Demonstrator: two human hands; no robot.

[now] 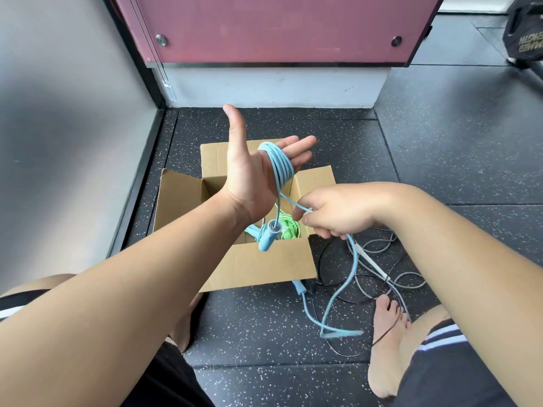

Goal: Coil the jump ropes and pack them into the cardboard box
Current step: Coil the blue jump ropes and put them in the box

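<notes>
- Forearms reach forward from the bottom edge, above bare knees and dark shorts; a bare foot rests on the speckled rubber floor.
- Left hand: palm turned toward the camera, fingers straight, thumb pointing up. It grips nothing and serves as a spool above the box.
- Blue jump rope: several turns wrapped round the left hand's four fingers. One blue handle hangs below the wrist, over the box opening.
- Right hand: fingers curled, pinching the free run of the blue jump rope just right of the coil. From here the rope drops in loose bends to the floor.
- Cardboard box: on the floor between the legs, all flaps open.
- Green jump rope: coiled inside the box, beside another pale blue piece.
- Grey and black ropes: a loose tangle on the floor, just right of the box.
- Maroon panel: upright behind the box.
</notes>
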